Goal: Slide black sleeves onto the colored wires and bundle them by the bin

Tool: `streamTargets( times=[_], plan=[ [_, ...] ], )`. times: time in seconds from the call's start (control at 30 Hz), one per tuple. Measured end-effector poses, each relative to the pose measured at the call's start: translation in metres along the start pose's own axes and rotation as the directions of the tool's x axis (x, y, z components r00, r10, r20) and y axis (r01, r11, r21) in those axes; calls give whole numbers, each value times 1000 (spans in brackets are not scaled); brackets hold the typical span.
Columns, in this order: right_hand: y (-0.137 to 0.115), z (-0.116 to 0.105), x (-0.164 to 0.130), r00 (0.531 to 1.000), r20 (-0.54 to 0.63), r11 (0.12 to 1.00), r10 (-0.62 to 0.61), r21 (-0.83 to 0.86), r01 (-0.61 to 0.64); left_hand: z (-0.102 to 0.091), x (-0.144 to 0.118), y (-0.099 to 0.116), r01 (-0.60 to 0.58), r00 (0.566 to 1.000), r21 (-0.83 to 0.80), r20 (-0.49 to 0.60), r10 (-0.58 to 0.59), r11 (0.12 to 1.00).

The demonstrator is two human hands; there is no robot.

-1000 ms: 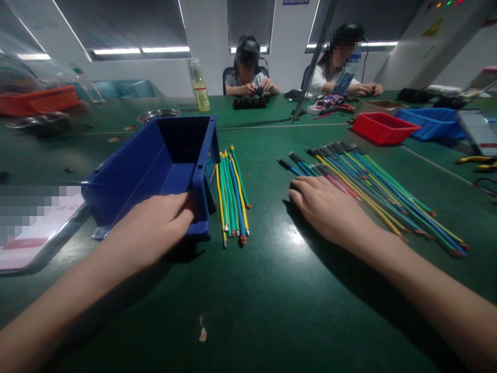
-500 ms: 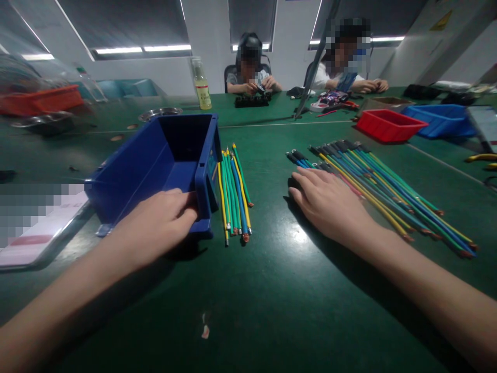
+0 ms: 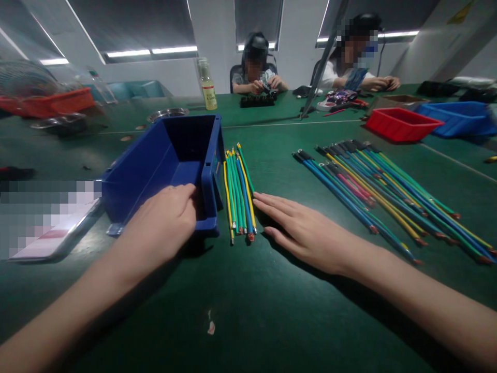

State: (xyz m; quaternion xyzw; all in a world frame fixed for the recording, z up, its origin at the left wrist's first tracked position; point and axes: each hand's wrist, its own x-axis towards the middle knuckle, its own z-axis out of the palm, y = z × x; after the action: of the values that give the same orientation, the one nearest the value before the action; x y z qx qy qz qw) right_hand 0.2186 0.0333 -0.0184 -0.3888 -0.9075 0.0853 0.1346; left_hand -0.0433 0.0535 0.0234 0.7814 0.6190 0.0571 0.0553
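Observation:
My left hand (image 3: 165, 223) grips the near rim of an empty dark blue plastic bin (image 3: 155, 160) on the green table (image 3: 272, 311). Right beside the bin lies a small bundle of green, yellow and blue wires (image 3: 238, 191). My right hand (image 3: 301, 228) lies flat on the table with fingers stretched out, fingertips just right of that bundle and holding nothing. A larger spread of coloured wires (image 3: 380, 189) with black ends lies farther right.
A red tray (image 3: 402, 124) and a blue tray (image 3: 460, 116) stand at the back right. A bottle (image 3: 207, 85), a metal dish (image 3: 166, 113) and a red bin (image 3: 50, 101) are at the back left. Two people work across the table. A card (image 3: 50, 228) lies at the left.
My right hand has left the large wire spread and slid left to the small bundle beside the bin. My left hand stays on the bin's rim.

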Motion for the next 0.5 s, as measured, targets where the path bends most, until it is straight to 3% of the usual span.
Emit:
streamTargets(
  times=[0.27,0.5],
  plan=[
    [-4,-1,0,999,-53,1000,-13,-9,12,-1,-5,4,2,998,89,-55,3,996],
    [-14,-10,-1,991,-87,994,-104,-21,103,0,-6,1,-160,985,251,-18,170,955]
  ],
)
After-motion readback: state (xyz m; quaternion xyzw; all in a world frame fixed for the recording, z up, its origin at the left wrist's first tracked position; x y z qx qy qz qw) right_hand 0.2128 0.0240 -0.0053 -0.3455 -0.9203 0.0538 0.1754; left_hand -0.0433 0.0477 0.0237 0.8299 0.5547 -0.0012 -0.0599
